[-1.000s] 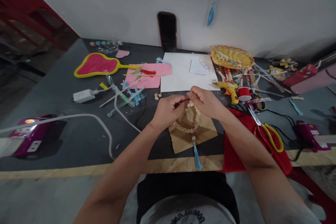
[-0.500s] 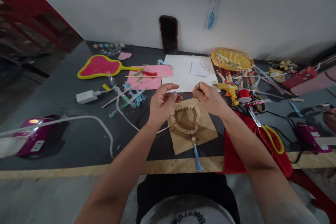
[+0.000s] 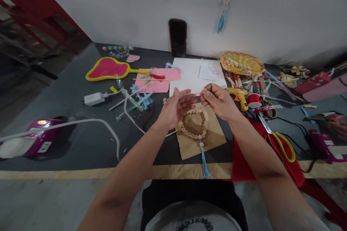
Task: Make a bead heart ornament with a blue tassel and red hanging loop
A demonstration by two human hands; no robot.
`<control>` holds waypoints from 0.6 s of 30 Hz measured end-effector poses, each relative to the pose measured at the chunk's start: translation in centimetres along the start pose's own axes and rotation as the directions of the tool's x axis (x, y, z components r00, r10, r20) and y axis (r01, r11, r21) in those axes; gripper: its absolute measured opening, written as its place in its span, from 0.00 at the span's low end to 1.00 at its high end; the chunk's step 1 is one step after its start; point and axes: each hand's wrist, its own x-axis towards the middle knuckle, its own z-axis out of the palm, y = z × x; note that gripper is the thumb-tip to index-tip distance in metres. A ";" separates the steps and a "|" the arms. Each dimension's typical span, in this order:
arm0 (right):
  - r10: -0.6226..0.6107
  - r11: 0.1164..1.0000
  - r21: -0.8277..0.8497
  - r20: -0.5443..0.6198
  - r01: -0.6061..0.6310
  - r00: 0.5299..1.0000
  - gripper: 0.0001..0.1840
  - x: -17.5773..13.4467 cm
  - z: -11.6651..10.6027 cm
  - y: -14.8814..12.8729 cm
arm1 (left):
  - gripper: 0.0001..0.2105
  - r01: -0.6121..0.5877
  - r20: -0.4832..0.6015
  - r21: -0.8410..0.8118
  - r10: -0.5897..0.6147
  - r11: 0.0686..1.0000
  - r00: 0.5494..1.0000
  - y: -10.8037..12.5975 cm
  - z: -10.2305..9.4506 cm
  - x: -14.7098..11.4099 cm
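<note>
My right hand (image 3: 216,101) pinches a thin red thread (image 3: 197,94) between thumb and fingertips. Facing it, my left hand (image 3: 177,108) has its fingers stretched out and thumb raised, with the thread's free end close to its fingers. Whether they touch is too fine to make out. Below both hands, a ring of small cream beads or flowers (image 3: 182,129) with a light blue tassel (image 3: 205,165) lies on a square of brown paper (image 3: 217,143). A red thread spool (image 3: 254,100) stands to the right of my right hand.
Right: a yellow glue gun (image 3: 238,95), yellow-handled scissors (image 3: 283,146) on red cloth (image 3: 244,158), a wicker basket (image 3: 242,63). Left: a pink-and-yellow fan (image 3: 108,69), white charger (image 3: 94,98), purple power block (image 3: 46,135). A phone (image 3: 178,38) leans on the wall. Another person's hand (image 3: 338,126) shows far right.
My left hand has opened from a pinch, its fingers straightening and its palm turning into view. My right hand still pinches the red thread. The whole view has shifted slightly.
</note>
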 end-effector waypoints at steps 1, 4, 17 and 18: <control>0.011 1.000 0.026 0.008 -0.011 1.000 0.21 0.0 0.0 0.1 | 0.31 0.046 0.016 -0.014 -0.046 0.999 0.999 0.2 0.1 -0.1; 0.030 0.997 0.072 0.035 -0.032 0.999 0.21 0.0 -0.1 0.3 | 0.29 0.104 0.072 -0.031 -0.101 0.994 0.992 0.6 0.2 -0.4; 0.026 1.000 0.013 -0.042 -0.026 0.999 0.22 0.5 -1.2 -0.3 | 0.18 -0.079 0.098 -0.078 0.087 0.994 0.991 1.2 -0.4 -0.6; 0.022 1.000 0.004 -0.047 -0.022 0.999 0.22 0.5 -1.2 -0.3 | 0.18 -0.078 0.101 -0.075 0.085 0.994 0.991 1.2 -0.4 -0.6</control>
